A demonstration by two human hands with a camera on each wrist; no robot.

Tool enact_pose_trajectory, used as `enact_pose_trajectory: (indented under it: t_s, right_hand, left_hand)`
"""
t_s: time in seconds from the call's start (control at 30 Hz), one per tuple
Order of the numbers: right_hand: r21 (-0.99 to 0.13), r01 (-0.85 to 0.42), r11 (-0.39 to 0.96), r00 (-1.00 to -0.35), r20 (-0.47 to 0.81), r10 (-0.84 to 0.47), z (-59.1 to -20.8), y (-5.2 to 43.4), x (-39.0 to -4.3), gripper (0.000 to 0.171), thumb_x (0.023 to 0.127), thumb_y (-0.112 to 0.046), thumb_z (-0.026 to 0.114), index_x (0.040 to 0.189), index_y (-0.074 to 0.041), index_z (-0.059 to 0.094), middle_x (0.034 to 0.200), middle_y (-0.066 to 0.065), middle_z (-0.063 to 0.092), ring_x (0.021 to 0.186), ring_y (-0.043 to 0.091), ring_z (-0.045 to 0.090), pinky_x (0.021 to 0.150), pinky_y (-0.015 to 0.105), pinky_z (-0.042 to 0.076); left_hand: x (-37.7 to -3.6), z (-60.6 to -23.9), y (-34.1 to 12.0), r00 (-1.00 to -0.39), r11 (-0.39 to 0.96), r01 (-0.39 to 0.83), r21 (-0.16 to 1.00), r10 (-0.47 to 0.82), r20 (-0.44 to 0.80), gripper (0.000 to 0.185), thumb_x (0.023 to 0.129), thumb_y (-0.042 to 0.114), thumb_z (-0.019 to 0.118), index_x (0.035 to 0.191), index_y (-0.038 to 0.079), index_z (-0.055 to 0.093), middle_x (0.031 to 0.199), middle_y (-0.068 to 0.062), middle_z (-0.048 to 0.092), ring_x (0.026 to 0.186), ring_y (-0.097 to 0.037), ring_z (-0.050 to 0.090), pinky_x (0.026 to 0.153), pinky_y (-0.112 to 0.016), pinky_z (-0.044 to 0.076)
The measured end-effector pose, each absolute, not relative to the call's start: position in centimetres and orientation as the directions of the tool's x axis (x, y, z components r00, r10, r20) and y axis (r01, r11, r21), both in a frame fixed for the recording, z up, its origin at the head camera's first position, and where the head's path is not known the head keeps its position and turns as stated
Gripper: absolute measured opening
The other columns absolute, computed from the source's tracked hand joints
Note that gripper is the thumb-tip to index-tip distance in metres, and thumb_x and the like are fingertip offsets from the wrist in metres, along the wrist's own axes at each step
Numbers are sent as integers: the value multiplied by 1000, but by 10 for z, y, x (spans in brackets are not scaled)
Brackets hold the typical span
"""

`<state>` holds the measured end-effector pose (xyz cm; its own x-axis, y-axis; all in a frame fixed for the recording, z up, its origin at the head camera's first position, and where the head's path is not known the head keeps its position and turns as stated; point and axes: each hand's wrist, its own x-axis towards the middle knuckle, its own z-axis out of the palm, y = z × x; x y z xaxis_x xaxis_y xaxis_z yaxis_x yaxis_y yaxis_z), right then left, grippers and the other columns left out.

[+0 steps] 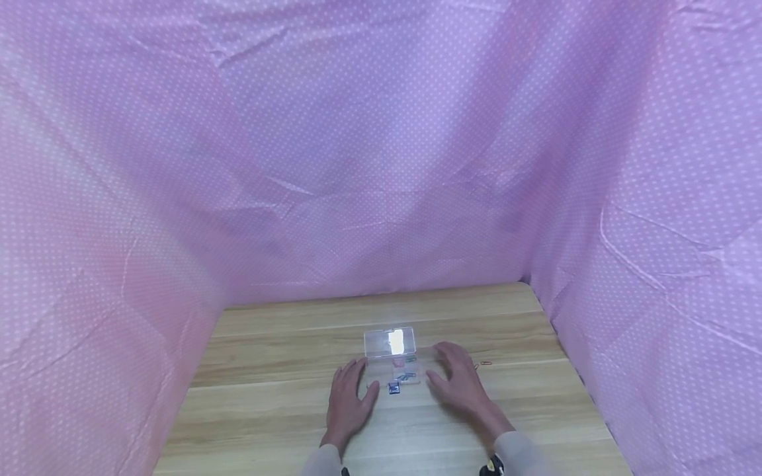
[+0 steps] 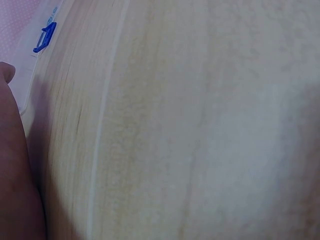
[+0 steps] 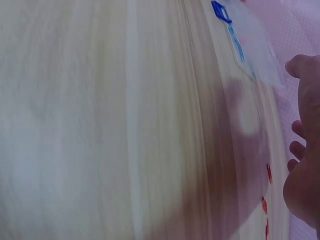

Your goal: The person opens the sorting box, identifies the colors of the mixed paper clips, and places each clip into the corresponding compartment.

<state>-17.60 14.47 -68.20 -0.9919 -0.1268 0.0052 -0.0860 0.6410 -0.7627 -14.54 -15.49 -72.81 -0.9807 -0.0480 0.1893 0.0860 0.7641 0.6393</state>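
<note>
Sleeves, two, pale [image 1: 524,455]: at the near edge, a dark band [image 1: 492,465] at the right wrist.
Left hand [image 1: 350,402]: at the box's left end, fingers extended, thumb spread wide, grasping nothing; contact with the box cannot be told.
Right hand [image 1: 460,385]: just beside the box's right end, thumb and fingers well parted, grasping nothing.
Latch [image 1: 394,387], blue: on the box's near side, between the hands.
Box [image 1: 380,371], clear plastic: on the table, long axis left to right, latch side facing near; lid [image 1: 381,344] laid open to the far side.
Paper clips [image 1: 407,376], bluish and green: in the box's right part.
Loose paper clips [image 1: 486,363], red: right of the right hand.
Lettering: too small to tell.
Table [image 1: 268,396]: wood-grained.
Cloth [image 1: 381,165]: pink-violet, white-dotted, hung left, right and far.
</note>
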Motion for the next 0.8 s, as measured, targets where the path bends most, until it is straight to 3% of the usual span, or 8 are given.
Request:
enact_pose_trajectory:
  t_s: [0.43,0.8]
  right_hand:
    - [-736,-72,673,-995,3,-103,-680,180,-190,76,105,-42,78,169,-14,49,175,12,50,168,41,36,142,71,27]
    - [-756,-20,655,-995,-47,-84,-680,206,-200,75,108,-42,75,172,-16,45,183,14,37,171,42,30,141,74,23]
  left_hand:
    - [-145,-728,-154,-980,764,81,640,-56,191,64,105,45,75,160,18,62,164,-12,66,161,-38,54,145,-62,27]
    - [-144,-729,-155,-978,762,94,641,-49,201,65,104,47,74,161,18,61,165,-13,64,161,-39,53,145,-62,26]
